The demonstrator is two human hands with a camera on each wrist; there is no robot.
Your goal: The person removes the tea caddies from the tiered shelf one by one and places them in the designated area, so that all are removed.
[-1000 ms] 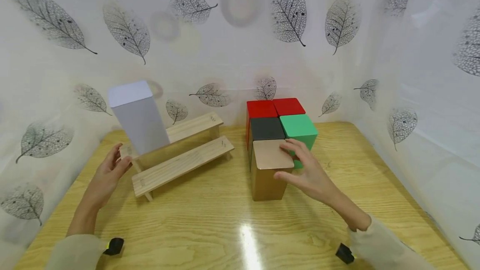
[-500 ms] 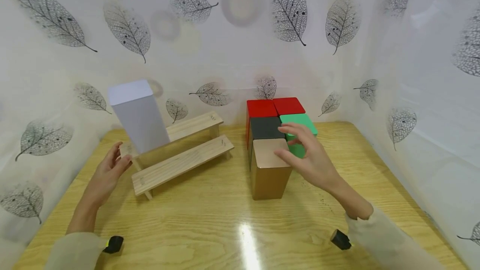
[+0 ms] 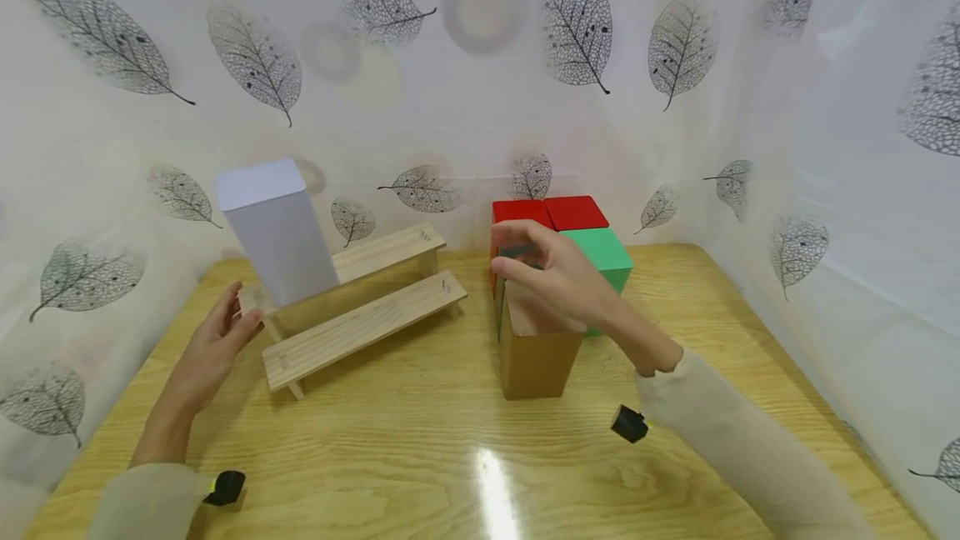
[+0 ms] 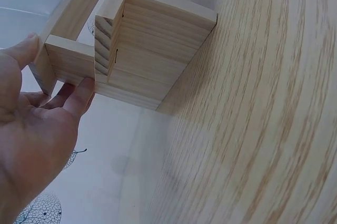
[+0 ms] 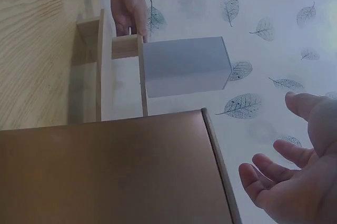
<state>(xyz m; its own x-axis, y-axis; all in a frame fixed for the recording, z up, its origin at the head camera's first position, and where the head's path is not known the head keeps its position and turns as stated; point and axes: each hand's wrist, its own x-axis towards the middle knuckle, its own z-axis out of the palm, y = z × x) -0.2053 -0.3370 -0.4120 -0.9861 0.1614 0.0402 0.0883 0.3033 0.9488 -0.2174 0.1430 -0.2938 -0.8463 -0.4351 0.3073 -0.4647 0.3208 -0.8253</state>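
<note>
In the head view, my left hand point(image 3: 204, 357) holds the left end of a two-step wooden shelf point(image 3: 367, 327). The left wrist view shows its thumb on the upper board's end and fingertips against the leg point(image 4: 73, 66). A tall pale grey box point(image 3: 287, 248) stands on the upper step. My right hand point(image 3: 566, 273) is above the group of boxes, thumb and fingers spread apart and gently bent. It hides most of the black box point(image 3: 513, 252) and part of the gold box's top point(image 3: 543, 363). Whether it touches the black box, I cannot tell.
Two red boxes point(image 3: 576, 212) stand at the back of the group, with a green box point(image 3: 606, 255) to the right. The wooden table point(image 3: 360, 457) carries everything. A leaf-patterned white curtain point(image 3: 465, 107) closes off the back and sides.
My right hand has left the gold box's right edge and moved left and away from me, over the black box. The left hand, shelf and boxes have stayed put.
</note>
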